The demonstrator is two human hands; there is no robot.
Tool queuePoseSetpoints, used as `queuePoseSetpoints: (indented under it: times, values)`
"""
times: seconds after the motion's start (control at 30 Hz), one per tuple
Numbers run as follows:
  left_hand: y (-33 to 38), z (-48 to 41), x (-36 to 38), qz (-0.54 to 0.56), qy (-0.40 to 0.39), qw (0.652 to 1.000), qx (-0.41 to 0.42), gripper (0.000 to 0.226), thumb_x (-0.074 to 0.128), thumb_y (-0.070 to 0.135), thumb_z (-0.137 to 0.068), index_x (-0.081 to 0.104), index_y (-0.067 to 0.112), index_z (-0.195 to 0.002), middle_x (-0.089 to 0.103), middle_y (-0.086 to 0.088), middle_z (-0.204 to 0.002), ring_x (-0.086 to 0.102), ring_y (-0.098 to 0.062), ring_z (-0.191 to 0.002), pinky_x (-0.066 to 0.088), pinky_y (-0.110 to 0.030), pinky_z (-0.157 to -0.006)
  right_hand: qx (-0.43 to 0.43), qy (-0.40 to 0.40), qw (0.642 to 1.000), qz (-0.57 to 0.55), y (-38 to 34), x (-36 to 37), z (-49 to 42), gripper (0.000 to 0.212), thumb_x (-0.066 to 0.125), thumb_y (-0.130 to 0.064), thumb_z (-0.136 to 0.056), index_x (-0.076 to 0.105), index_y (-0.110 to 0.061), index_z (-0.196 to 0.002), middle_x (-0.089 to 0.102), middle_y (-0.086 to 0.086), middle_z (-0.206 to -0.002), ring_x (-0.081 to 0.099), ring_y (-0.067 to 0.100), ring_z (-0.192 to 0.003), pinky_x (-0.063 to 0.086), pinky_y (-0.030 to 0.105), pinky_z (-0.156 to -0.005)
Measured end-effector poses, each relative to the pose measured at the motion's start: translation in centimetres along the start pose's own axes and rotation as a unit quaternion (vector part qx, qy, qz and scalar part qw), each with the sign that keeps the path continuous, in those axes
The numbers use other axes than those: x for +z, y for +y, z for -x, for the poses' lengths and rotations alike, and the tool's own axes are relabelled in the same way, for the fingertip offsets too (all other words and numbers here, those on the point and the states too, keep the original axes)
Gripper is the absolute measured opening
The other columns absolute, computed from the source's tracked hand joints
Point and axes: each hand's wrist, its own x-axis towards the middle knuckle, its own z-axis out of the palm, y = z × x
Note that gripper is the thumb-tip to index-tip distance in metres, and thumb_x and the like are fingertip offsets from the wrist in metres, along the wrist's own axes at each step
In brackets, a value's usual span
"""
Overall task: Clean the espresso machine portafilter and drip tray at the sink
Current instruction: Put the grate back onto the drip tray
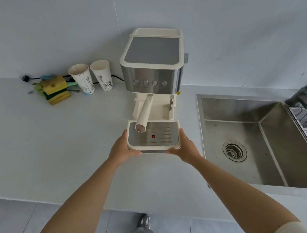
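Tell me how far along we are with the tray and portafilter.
Done: nothing visibly; neither part has reached the sink. In hand: the left hand and right hand grip the tray by its sides at the machine's foot, probably to pull it out. Left: wash the tray at the sink, then unlock the portafilter, still in the machine, and wash that.

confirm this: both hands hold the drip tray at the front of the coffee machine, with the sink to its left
Wrong side: the head view shows the sink to the right of the coffee machine, not the left. The rest holds: the left hand and right hand hold the drip tray at its front.
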Motion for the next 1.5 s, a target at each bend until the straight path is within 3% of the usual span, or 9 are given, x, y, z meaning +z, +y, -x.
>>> queuePoseSetpoints:
  times: [0.17, 0.53, 0.77, 0.9, 1.07, 1.37, 1.5]
  values:
    - [-1.1, -5.2, -0.9, -0.023, -0.036, 0.999, 0.026, 0.078, 0.083, 0.022, -0.061, 0.038, 0.018, -0.125, 0.055, 0.005, -0.108, 0.055, -0.019, -0.098, 0.039, -0.026, -0.072, 0.033, 0.019, 0.999, 0.002, -0.9, 0.9, -3.1, 0.073, 0.077, -0.03, -0.069, 0.032, -0.026, -0.126, 0.053, -0.002, -0.12, 0.054, 0.019, -0.107, 0.052, 0.036, -0.085]
    - [-2.7, -11.1, -0.4, -0.069, -0.056, 0.996, 0.028, 0.077, 0.081, 0.033, -0.06, 0.04, 0.012, -0.121, 0.052, 0.001, -0.103, 0.053, -0.022, -0.097, 0.036, -0.026, -0.068, 0.065, 0.041, 0.997, 0.011, -0.6, 1.5, -7.2, 0.071, 0.077, -0.026, -0.071, 0.034, -0.022, -0.126, 0.051, -0.001, -0.124, 0.053, 0.018, -0.11, 0.048, 0.032, -0.086]
    - [-2.3, -13.3, -0.5, -0.081, -0.049, 0.995, 0.019, 0.095, 0.08, 0.039, -0.061, 0.031, 0.009, -0.137, 0.052, -0.007, -0.127, 0.051, -0.027, -0.115, 0.046, -0.038, -0.086, 0.067, 0.039, 0.997, 0.026, -0.4, 1.1, -9.7, 0.076, 0.077, -0.025, -0.071, 0.031, -0.019, -0.132, 0.049, 0.0, -0.127, 0.05, 0.019, -0.115, 0.047, 0.033, -0.09]
    - [-1.9, -14.5, -0.5, -0.089, -0.041, 0.995, 0.019, 0.095, 0.08, 0.035, -0.064, 0.029, 0.007, -0.14, 0.052, -0.009, -0.126, 0.051, -0.028, -0.114, 0.044, -0.037, -0.086, 0.06, 0.035, 0.997, 0.04, -0.4, 0.4, -11.1, 0.081, 0.076, -0.025, -0.073, 0.027, -0.017, -0.137, 0.047, 0.002, -0.131, 0.048, 0.019, -0.118, 0.045, 0.032, -0.092]
    - [-1.1, -15.5, -0.6, -0.118, -0.049, 0.992, 0.02, 0.103, 0.077, 0.033, -0.071, 0.014, 0.007, -0.148, 0.039, -0.008, -0.142, 0.04, -0.025, -0.13, 0.038, -0.033, -0.098, 0.067, 0.026, 0.996, 0.058, -0.4, -0.1, -12.3, 0.084, 0.076, -0.026, -0.073, 0.025, -0.015, -0.139, 0.046, 0.004, -0.131, 0.045, 0.02, -0.121, 0.043, 0.034, -0.096]
    - [-0.7, -15.2, -0.6, -0.17, -0.04, 0.984, 0.023, 0.102, 0.075, 0.038, -0.072, 0.013, 0.007, -0.147, 0.046, -0.013, -0.131, 0.044, -0.03, -0.123, 0.039, -0.036, -0.092, 0.072, 0.007, 0.992, 0.104, -0.7, -0.1, -12.4, 0.088, 0.074, -0.029, -0.075, 0.02, -0.01, -0.142, 0.04, 0.006, -0.138, 0.037, 0.022, -0.128, 0.037, 0.036, -0.107]
    - [-0.6, -14.7, -0.9, -0.184, -0.037, 0.982, 0.02, 0.106, 0.072, 0.042, -0.073, 0.006, 0.008, -0.148, 0.038, -0.016, -0.14, 0.035, -0.033, -0.132, 0.037, -0.046, -0.102, 0.094, 0.011, 0.988, 0.121, -1.1, -0.3, -11.9, 0.106, 0.076, -0.04, -0.069, 0.009, -0.009, -0.145, 0.027, 0.009, -0.149, 0.025, 0.027, -0.138, 0.031, 0.046, -0.111]
